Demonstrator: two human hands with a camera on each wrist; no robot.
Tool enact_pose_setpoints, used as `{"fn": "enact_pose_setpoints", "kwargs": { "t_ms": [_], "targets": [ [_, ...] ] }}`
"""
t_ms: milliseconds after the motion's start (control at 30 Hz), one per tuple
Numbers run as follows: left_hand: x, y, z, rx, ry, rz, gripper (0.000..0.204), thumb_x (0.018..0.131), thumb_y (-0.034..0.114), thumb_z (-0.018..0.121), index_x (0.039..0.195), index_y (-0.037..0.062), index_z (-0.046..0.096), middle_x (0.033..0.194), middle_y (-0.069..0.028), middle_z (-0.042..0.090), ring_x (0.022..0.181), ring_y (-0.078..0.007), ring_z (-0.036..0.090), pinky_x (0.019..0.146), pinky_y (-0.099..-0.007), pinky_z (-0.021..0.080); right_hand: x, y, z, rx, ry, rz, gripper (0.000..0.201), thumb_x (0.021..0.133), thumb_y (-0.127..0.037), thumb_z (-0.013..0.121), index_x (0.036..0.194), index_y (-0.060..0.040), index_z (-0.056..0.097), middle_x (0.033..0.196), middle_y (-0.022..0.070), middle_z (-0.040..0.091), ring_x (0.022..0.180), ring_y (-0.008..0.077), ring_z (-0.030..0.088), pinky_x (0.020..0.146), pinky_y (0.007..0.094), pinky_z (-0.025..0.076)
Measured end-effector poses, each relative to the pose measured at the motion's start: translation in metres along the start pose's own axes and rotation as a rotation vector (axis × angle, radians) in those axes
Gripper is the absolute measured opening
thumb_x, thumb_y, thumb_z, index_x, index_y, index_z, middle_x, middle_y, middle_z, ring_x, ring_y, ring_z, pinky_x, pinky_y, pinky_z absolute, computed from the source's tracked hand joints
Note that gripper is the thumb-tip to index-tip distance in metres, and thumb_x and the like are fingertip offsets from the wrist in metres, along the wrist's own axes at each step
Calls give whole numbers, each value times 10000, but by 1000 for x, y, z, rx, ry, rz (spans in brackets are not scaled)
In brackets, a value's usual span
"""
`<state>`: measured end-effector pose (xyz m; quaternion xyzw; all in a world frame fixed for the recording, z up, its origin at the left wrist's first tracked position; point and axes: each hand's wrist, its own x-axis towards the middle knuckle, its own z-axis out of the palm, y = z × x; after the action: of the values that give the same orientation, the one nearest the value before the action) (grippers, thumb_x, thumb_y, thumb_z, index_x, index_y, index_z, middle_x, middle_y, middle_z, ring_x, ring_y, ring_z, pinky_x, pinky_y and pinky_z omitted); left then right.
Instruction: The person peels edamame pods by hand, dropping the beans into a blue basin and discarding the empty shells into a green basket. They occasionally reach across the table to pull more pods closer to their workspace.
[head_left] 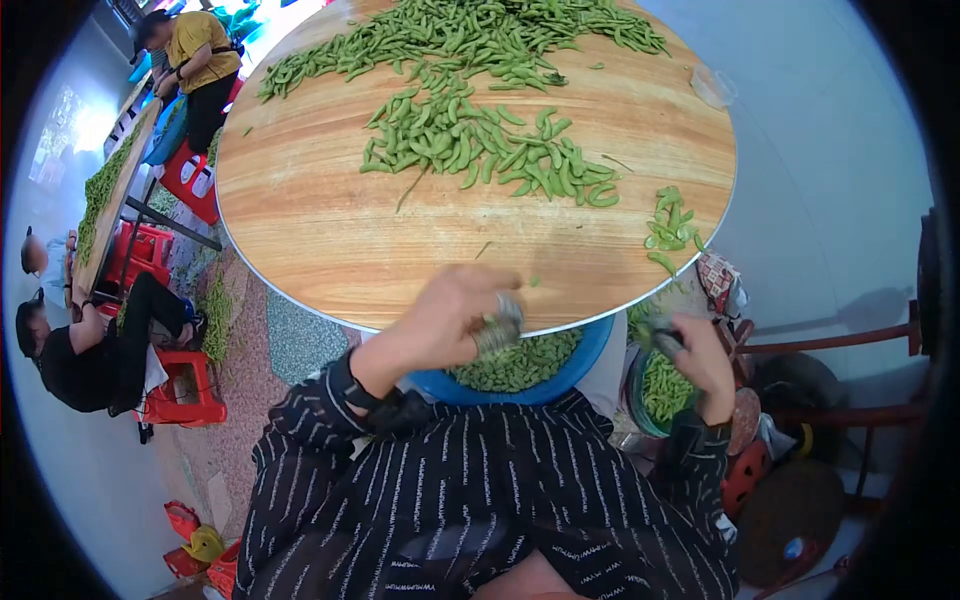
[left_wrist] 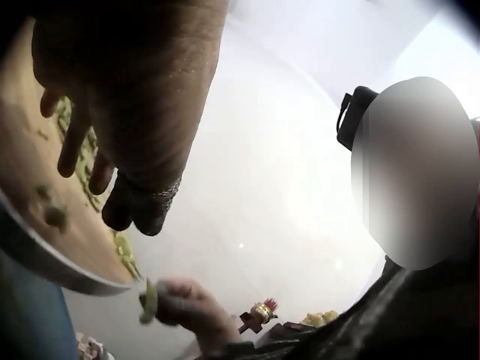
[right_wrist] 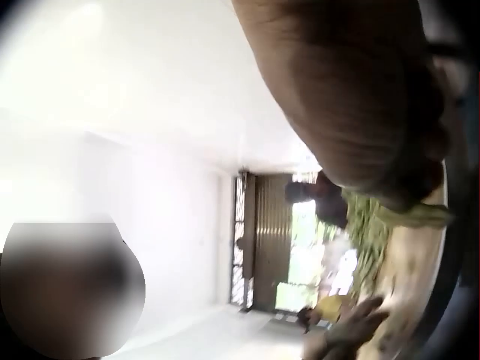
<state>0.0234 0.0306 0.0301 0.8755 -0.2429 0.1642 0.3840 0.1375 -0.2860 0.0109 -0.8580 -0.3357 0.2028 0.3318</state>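
Note:
My left hand (head_left: 455, 315) is over the near edge of the round wooden table (head_left: 320, 210), with a silvery band (left_wrist: 166, 196) about the thumb tip. Its other fingers hang apart, and no pod shows between them. Small blurred green bits (left_wrist: 52, 216) are in the air beside it. Out to the right, my right hand (head_left: 705, 360) pinches a green soybean pod (left_wrist: 148, 301) between thumb and fingers. A small group of pods (head_left: 672, 222) lies on the table near that hand. Below the table edge, a blue basin (head_left: 597, 345) holds shelled green beans (head_left: 520, 366).
A loose heap of pods (head_left: 480, 145) lies mid-table, with a larger pile (head_left: 460, 40) behind. A tub of green pods (head_left: 665, 390) stands below my right hand. A clear plastic cup (head_left: 712, 87) sits at the right rim. Several people work at another table (head_left: 118, 190) on the left.

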Motion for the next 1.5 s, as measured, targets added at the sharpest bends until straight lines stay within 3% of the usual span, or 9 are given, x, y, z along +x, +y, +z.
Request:
{"fn": "enact_pose_setpoints", "kwargs": {
  "t_ms": [33, 100, 367, 600, 667, 700, 767, 867, 1500],
  "targets": [
    [3, -7, -5, -4, -1, 2, 130, 727, 37, 567, 856, 42, 585, 833, -147, 570, 710, -282, 553, 585, -296, 440, -15, 17, -5, -272, 110, 55, 114, 693, -25, 531, 798, 14, 547, 672, 174, 542, 623, 281, 536, 572, 334, 412],
    [13, -28, -18, 129, -4, -462, 146, 709, 44, 577, 855, 39, 581, 852, -158, 557, 740, -327, 544, 623, -344, 439, -35, 36, -9, -548, 224, 109, 117, 679, -14, 528, 789, 24, 543, 679, 191, 543, 638, 309, 539, 577, 352, 411],
    [49, -132, -42, 595, -92, -148, 106, 659, 75, 577, 756, 36, 560, 845, -123, 528, 854, -314, 495, 664, -381, 427, -9, -5, 10, 4, 351, 149, 83, 670, 9, 528, 745, 34, 504, 609, 176, 475, 563, 206, 465, 540, 314, 385],
    [44, -90, -36, 809, -104, -215, 142, 632, 111, 603, 754, 46, 571, 805, -111, 519, 824, -283, 511, 638, -373, 430, 53, -64, 52, 446, 334, -147, 226, 752, -41, 565, 966, 31, 555, 770, 41, 579, 697, 110, 531, 648, 224, 429],
    [37, -77, -33, 671, 155, -233, 111, 664, 78, 584, 766, 41, 561, 755, -115, 534, 715, -279, 519, 600, -351, 420, 65, -77, 58, 560, 281, -139, 245, 763, -39, 553, 998, 28, 542, 779, 30, 572, 689, 94, 519, 633, 212, 423],
    [33, -74, -31, 669, 151, -233, 111, 664, 78, 584, 766, 41, 561, 755, -115, 534, 715, -279, 519, 600, -351, 420, 71, -83, 61, 672, 228, -133, 264, 775, -36, 541, 1031, 25, 530, 788, 18, 565, 680, 78, 507, 618, 200, 417],
    [21, -67, -29, -131, 113, -581, 67, 728, 30, 539, 794, 25, 547, 666, -49, 535, 590, -180, 487, 547, -284, 383, 80, -93, 64, 790, 150, -112, 279, 779, -31, 533, 1053, 20, 518, 791, 12, 557, 666, 69, 495, 602, 192, 409],
    [20, -31, -30, -453, 7, -617, 69, 781, 21, 505, 839, 5, 539, 641, 26, 487, 577, -86, 405, 528, -226, 335, 91, -104, 69, 944, 38, -123, 304, 788, -28, 522, 1090, 2, 497, 768, -5, 540, 615, 39, 451, 543, 169, 373],
    [10, -2, -27, -405, -196, -560, 121, 796, 96, 558, 797, -23, 536, 643, 24, 481, 637, -48, 392, 565, -220, 369, 82, -119, 74, 1034, -101, -97, 69, 793, -76, 553, 840, -26, 560, 676, -19, 522, 548, 30, 434, 495, 167, 348]
  ]
}}
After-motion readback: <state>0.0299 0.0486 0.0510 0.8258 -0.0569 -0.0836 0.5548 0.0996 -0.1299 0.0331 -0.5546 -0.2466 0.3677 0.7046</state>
